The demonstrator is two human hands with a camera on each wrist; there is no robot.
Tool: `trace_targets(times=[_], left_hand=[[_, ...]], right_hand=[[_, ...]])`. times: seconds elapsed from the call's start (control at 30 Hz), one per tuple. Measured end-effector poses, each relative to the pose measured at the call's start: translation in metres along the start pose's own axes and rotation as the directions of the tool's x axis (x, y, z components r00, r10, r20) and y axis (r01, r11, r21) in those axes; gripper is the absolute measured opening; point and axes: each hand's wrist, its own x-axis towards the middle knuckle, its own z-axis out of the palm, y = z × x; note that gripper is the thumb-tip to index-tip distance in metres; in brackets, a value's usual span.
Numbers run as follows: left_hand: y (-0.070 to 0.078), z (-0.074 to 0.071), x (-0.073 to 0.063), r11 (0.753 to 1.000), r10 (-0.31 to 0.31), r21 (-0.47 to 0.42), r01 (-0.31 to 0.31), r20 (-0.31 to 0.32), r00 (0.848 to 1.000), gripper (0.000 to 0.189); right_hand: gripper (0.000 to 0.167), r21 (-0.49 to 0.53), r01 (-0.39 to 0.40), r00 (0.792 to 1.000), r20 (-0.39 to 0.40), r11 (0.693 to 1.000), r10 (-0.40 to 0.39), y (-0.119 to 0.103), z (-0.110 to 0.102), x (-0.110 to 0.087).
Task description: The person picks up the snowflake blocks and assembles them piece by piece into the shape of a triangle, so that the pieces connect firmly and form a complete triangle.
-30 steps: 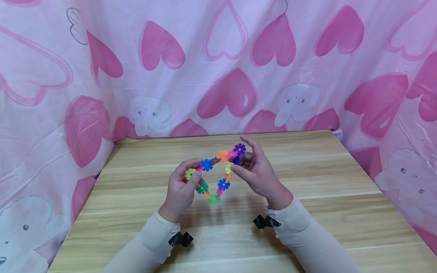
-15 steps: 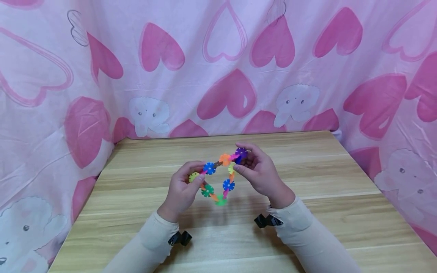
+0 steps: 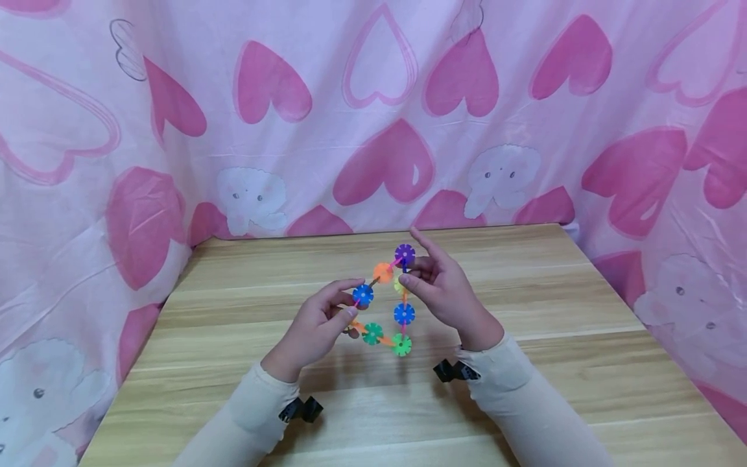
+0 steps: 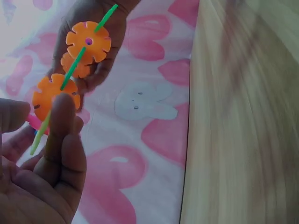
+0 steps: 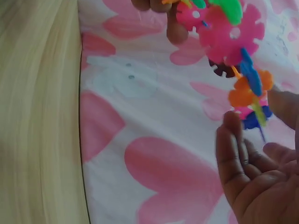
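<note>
A closed loop of interlocking snowflake discs [image 3: 404,314] hangs between both hands above the table in the head view. Its purple disc [image 3: 405,254] is the top corner and a light green disc [image 3: 401,344] the lowest. At the left corner, my left hand [image 3: 315,327] pinches the loop between thumb and fingers, hiding most of a yellow disc. My right hand [image 3: 446,295] pinches the upper right side near another yellow disc, its index finger raised. Up close, orange discs [image 4: 88,41] fill the left wrist view; a pink disc [image 5: 232,32] shows large in the right wrist view.
Below the hands lies a wood-grain table [image 3: 233,363]. A pink cloth [image 3: 385,58] with hearts and white animal figures hangs along its back and sides. Small black devices [image 3: 300,410] are strapped at both wrists.
The loop's lower and left parts have swung right, turning its discs more face-on. My left hand has shifted slightly right. The right index finger bent down over the purple disc, then lifted again.
</note>
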Motion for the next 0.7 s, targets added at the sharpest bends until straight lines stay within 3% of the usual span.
trace_targets(times=[0.1,0.23,0.4,0.53,0.7], left_hand=[[-0.001,0.000,0.001,0.999,-0.018,-0.048,0.017,-0.021,1.000,0.046],[-0.001,-0.001,0.004,0.994,-0.052,-0.101,0.043,-0.084,0.995,0.045],[-0.002,-0.001,0.007,0.987,-0.089,-0.148,0.066,-0.152,0.984,0.044],[-0.005,0.001,0.010,0.978,-0.129,-0.186,0.099,-0.162,0.978,0.044],[-0.010,0.004,0.016,0.969,-0.171,-0.203,0.144,-0.124,0.977,0.048]], right_hand=[[0.084,-0.037,-0.027,0.999,0.020,0.999,0.028,0.001,-0.003,0.001],[0.080,-0.185,-0.049,0.993,0.099,0.981,0.069,0.002,-0.006,-0.003],[0.086,-0.358,-0.027,0.958,0.258,0.933,0.126,0.006,-0.008,-0.009],[0.099,-0.429,-0.012,0.931,0.325,0.903,0.168,0.009,-0.007,-0.009],[0.099,-0.469,0.012,0.926,0.338,0.883,0.167,0.012,-0.006,-0.005]])
